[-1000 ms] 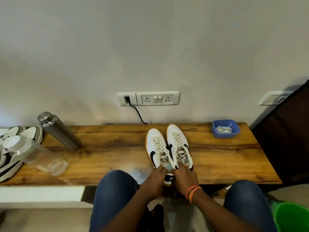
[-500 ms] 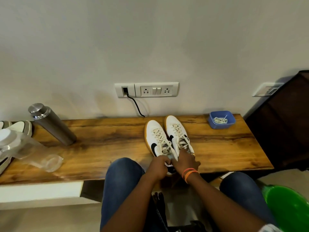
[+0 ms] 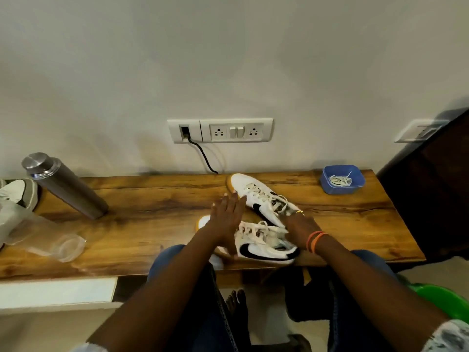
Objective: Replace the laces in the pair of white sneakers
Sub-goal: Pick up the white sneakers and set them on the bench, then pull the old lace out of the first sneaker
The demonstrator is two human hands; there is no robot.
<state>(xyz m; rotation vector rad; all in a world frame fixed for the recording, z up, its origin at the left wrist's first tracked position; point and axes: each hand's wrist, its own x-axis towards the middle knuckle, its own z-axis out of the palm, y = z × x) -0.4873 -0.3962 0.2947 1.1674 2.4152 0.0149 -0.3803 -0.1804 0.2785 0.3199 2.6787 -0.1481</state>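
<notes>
White near sneaker [image 3: 264, 246] light, floppy; my left hand [image 3: 228, 217] flat, fingers spread; right hand [image 3: 300, 228] gripping its collar. Laces [image 3: 253, 228] limp: pinch tips.

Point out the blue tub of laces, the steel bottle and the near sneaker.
blue tub [image 3: 356, 190], head view, front right wall.
steel bottle [image 3: 68, 186], head view, middle of its body.
near sneaker [image 3: 266, 247], head view, white side panel above the black mark.

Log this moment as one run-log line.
left hand: open, over near white sneaker | right hand: on sneaker collars, grip unclear | far white sneaker: laced | blue plastic tub: holds laces
</notes>
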